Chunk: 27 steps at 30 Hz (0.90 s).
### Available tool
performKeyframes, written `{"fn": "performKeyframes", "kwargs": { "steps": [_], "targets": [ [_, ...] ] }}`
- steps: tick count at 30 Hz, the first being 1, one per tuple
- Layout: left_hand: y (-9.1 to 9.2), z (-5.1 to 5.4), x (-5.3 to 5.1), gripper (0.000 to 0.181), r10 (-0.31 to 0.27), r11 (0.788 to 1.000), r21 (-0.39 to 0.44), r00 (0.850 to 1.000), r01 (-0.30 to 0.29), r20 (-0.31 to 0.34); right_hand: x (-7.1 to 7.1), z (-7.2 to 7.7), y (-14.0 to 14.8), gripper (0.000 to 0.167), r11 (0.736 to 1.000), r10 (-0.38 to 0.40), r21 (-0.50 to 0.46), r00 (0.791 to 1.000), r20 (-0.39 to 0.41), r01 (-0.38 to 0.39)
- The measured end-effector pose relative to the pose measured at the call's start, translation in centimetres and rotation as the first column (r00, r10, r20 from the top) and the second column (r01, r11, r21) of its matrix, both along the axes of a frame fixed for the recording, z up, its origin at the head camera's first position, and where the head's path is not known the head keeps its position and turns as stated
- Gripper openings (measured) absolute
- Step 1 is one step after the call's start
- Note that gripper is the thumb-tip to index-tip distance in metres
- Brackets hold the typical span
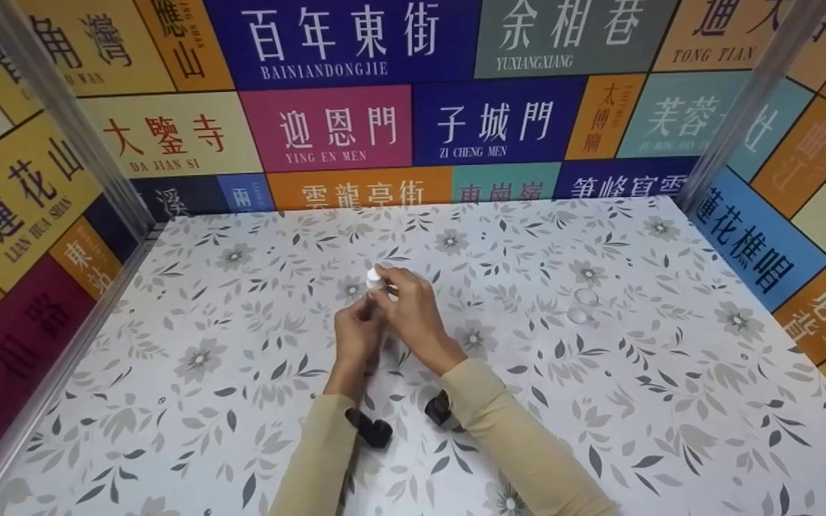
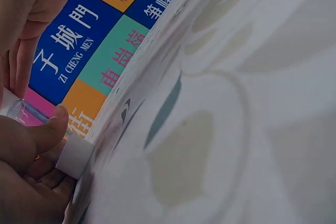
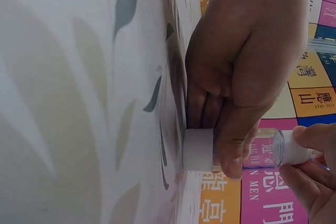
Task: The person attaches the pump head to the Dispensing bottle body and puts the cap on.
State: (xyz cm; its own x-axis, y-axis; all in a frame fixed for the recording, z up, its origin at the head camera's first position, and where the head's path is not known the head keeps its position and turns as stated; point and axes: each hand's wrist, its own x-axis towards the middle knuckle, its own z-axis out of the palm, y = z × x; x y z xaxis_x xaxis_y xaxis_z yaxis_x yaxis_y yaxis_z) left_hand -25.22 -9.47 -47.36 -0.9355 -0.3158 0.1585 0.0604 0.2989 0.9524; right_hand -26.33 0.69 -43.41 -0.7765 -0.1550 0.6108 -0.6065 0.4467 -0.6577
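Observation:
A small clear bottle [image 3: 257, 150] stands upright between the two hands, with a white bottom part [image 3: 198, 150] and a white cap [image 1: 374, 275] on top. My left hand [image 1: 357, 331] grips the bottle low down, its thumb against the clear wall just above the white bottom. From the right, my right hand [image 1: 413, 304] pinches the white cap between thumb and fingers. The bottom is close to the tabletop; whether it touches I cannot tell. Fingers hide much of the bottle in the head view.
A clear, round plastic piece [image 1: 579, 314] lies on the table to the right of the hands. White cloth with grey leaves and flowers covers the table [image 1: 241, 430]. Colourful panels with lettering [image 1: 341, 129] stand behind and at both sides.

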Motion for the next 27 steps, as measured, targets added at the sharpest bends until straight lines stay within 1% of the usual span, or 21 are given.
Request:
{"fn": "performKeyframes", "kwargs": {
  "steps": [4, 9, 13, 18, 22, 24, 27],
  "targets": [
    [0.0, -0.1, 0.0, 0.030, -0.001, 1.000, -0.026, 1.000, 0.001, -0.016, 0.1, 0.0, -0.1, 0.034, 1.000, -0.014, 0.005, 1.000, -0.001, 0.015],
    [-0.1, -0.3, 0.0, 0.025, 0.007, 0.997, -0.074, 1.000, -0.007, 0.006, 0.5, 0.0, 0.1, 0.035, 1.000, 0.006, 0.027, 0.999, 0.032, -0.007],
    [-0.2, -0.3, 0.0, 0.027, -0.008, 0.996, -0.084, 1.000, 0.009, 0.012, 0.5, 0.2, 0.3, 0.036, 0.999, 0.014, 0.047, 0.999, 0.046, -0.016],
    [-0.2, -0.2, 0.0, 0.030, -0.019, 0.997, -0.074, 1.000, 0.020, 0.016, 0.4, 0.5, 0.8, 0.043, 0.997, 0.045, 0.064, 0.996, 0.073, -0.050],
    [-0.2, -0.2, 0.1, 0.029, -0.033, 0.998, -0.053, 0.999, 0.034, 0.022, 0.6, 0.4, 1.7, 0.049, 0.995, 0.047, 0.085, 0.995, 0.092, -0.054],
    [-0.2, -0.2, 0.1, 0.026, -0.042, 0.999, -0.030, 0.999, 0.043, 0.025, 0.7, 0.5, 2.1, 0.050, 0.994, 0.037, 0.097, 0.996, 0.086, -0.045],
    [-0.3, -0.1, 0.1, 0.029, -0.051, 0.999, -0.001, 0.998, 0.051, 0.030, 0.6, 0.7, 2.8, 0.049, 0.994, 0.028, 0.106, 0.998, 0.059, -0.034]
  ]
}}
